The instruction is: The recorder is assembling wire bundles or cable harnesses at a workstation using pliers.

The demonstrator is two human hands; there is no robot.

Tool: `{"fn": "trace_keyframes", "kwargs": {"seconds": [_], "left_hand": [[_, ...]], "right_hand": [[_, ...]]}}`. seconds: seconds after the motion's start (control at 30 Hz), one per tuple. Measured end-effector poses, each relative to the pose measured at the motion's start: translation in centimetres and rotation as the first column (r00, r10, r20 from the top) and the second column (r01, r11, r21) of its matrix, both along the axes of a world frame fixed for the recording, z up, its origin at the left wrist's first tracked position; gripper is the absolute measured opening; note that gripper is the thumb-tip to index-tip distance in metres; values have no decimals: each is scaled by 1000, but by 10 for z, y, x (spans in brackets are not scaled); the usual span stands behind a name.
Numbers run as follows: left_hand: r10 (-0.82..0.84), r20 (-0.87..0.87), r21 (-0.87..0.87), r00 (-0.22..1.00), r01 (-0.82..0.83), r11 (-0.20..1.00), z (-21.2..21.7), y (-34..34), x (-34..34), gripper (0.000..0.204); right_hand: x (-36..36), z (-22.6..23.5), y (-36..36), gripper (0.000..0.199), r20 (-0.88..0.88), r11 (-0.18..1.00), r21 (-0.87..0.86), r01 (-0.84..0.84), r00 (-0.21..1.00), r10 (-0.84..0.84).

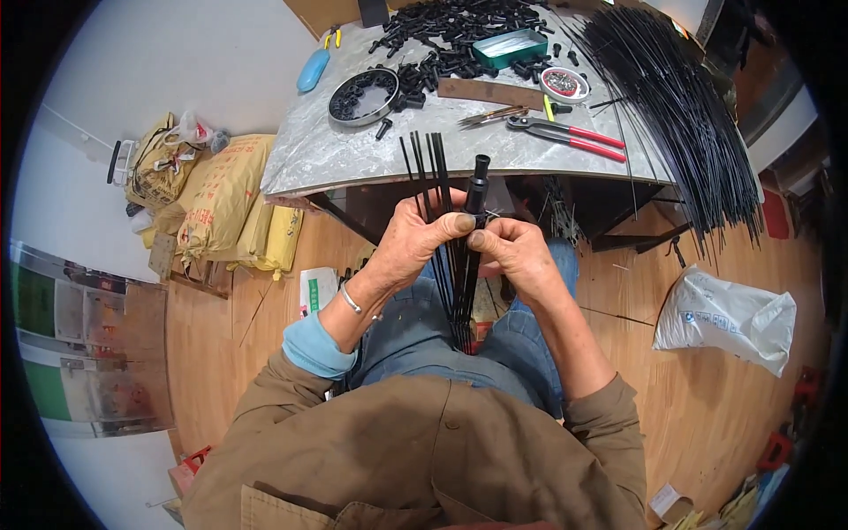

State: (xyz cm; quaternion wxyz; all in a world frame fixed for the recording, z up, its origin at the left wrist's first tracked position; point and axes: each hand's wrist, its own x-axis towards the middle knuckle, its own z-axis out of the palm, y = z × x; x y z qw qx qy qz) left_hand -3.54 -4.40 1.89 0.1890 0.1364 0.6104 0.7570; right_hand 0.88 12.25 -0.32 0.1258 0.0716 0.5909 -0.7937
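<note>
In front of the table edge, above my lap, my left hand (pixel 422 231) is closed around several thin black rods (pixel 432 163), which fan out upward and come together low down between my knees. A stepped black tube (pixel 479 184) with a flared top stands upright beside the rods, my left thumb pressing against its lower part. Closed in a pinch, my right hand (pixel 514 252) grips the same tube just below that thumb. A fine wire-like strand shows by the right fingers. The tube's lower end is partly hidden by both hands.
The grey table (pixel 300 163) bears heaped black fittings (pixel 459 31), a round tray (pixel 364 95), a green box (pixel 511 49), red-handled pincers (pixel 570 137) and tweezers (pixel 490 116). A bundle of long black rods (pixel 676 119) overhangs its right side. Yellow sacks (pixel 225 190) and a white bag (pixel 724 318) flank me.
</note>
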Motion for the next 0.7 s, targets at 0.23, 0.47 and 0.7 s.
{"fn": "trace_keyframes", "kwargs": {"seconds": [0.23, 0.47, 0.7], "left_hand": [[-189, -40, -68, 981, 186, 980, 15, 2, -7, 43], [-234, -36, 14, 971, 235, 972, 6, -1, -7, 26], [-199, -2, 22, 980, 199, 980, 1, 3, 6, 44]], "right_hand": [[6, 8, 11, 28, 18, 1000, -16, -21, 1000, 22], [1, 3, 11, 27, 39, 994, -58, -90, 995, 93], [-3, -1, 1, 45, 27, 996, -88, -9, 1000, 12]]}}
